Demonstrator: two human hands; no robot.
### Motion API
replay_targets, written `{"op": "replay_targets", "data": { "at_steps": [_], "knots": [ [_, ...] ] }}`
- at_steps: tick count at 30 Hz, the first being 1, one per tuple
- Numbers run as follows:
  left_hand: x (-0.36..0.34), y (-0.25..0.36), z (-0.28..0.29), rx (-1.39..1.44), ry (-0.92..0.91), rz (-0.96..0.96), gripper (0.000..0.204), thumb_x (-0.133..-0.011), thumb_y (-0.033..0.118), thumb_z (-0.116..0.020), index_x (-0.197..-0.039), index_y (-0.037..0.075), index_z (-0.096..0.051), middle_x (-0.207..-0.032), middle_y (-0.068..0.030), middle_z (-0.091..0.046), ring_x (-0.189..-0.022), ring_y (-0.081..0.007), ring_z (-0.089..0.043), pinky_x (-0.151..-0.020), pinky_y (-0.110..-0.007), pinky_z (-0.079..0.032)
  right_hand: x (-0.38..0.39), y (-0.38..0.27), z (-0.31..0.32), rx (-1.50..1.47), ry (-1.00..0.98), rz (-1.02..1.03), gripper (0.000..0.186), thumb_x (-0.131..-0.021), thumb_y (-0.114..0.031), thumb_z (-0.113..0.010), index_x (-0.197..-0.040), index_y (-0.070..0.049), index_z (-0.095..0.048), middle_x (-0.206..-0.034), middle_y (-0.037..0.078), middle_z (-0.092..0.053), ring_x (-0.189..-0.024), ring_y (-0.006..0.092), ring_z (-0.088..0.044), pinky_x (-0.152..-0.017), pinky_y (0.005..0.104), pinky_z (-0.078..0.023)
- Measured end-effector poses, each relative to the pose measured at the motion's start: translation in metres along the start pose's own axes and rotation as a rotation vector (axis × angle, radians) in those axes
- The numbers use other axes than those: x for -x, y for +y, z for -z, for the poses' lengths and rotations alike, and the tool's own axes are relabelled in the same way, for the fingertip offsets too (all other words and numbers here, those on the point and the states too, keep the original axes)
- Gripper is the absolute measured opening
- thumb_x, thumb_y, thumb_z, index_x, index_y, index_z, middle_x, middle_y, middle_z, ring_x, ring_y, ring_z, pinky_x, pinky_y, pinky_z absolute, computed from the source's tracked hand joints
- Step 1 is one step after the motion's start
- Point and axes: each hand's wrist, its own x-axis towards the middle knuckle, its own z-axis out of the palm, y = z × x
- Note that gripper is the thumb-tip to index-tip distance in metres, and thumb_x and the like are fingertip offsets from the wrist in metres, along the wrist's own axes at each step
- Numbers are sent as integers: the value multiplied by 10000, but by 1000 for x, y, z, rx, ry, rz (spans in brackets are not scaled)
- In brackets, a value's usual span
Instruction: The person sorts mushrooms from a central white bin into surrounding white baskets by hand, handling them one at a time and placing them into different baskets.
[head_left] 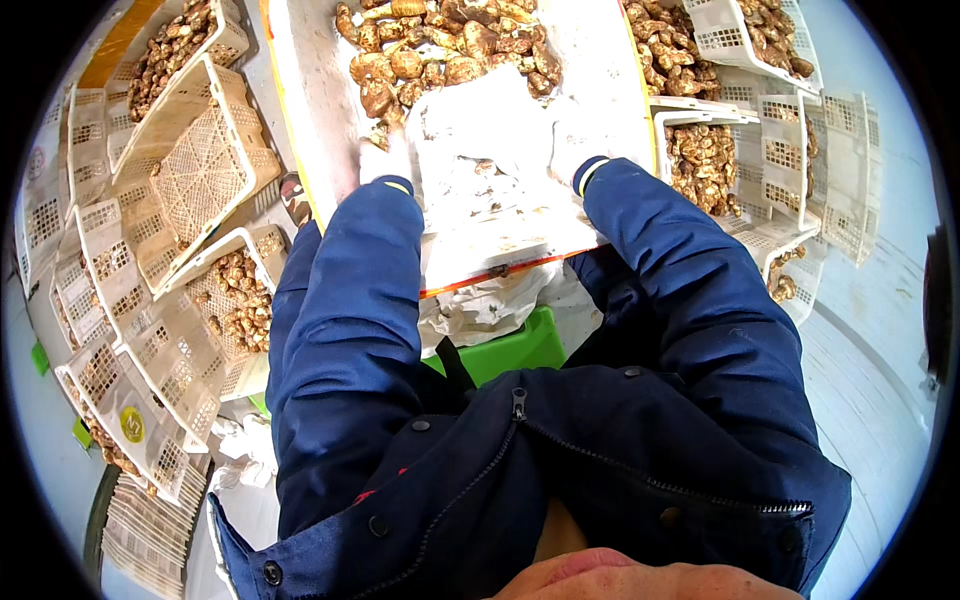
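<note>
Navy padded jacket (610, 425) lies nearest the camera, its sleeves (350, 270) running forward to both hands. Well left of the left hand, white lattice crates (225, 110) stand stacked and tilted, some bearing heaps of knobbly brown produce (240, 305); more of these crates, nested in a slanting stack (155, 525), sit farther back toward the body. Next comes the left hand (385, 160), inside a shallow white tray (605, 50) with a yellow-orange rim, its wrist ringed by a dark cuff with a yellow edge. Glare washes out the fingers, so I cannot tell whether they are spread or closed on anything. Just to its right, between the hands, lies a soil-specked white sheet (475, 125), and beyond it, at the tray's far end, a pile of brown, cream-patched mushroom-like pieces (465, 60), the nearest piece close to the left fingertips. Below the tray's near edge, between the forearms, are crumpled white wrapping (485, 305) and a bright green plastic seat or box (520, 350). Across the sheet is the right hand (573, 148), equally bleached by light; its grip cannot be told either. Right of it, outside the tray, more white crates (780, 150) hold similar brown produce (700, 165).
</note>
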Motion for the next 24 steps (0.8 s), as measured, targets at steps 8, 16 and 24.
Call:
{"op": "replay_targets", "data": {
  "at_steps": [8,16,24],
  "knots": [
    [82,39,5,-770,-702,-367,1030,-647,589,-657,-1414,55,-224,-1400,-301,-248,-1280,-413,-306,-1035,-434,-305,7,-10,9,67,-167,163,351,-848,-228,-476,-1143,-56,-559,-1032,182,-624,-974,293,-586,-850,359,-446],
    [70,-32,-58,-366,-695,-443,869,-651,249,-713,-1359,7,-272,-1150,-245,-493,-951,-327,-557,-854,-378,-462,2,-58,-26,-47,-193,322,339,-849,-251,-491,-1119,-67,-583,-1019,165,-629,-939,265,-593,-821,346,-458],
    [11,-45,-57,-35,-809,-959,267,-717,81,-646,-975,25,-607,-741,-77,-610,-629,-145,-587,-545,-295,-483,8,-79,3,-196,-143,483,329,-851,-273,-506,-1094,-77,-606,-1006,147,-634,-904,238,-600,-791,333,-470]
  ]
}}
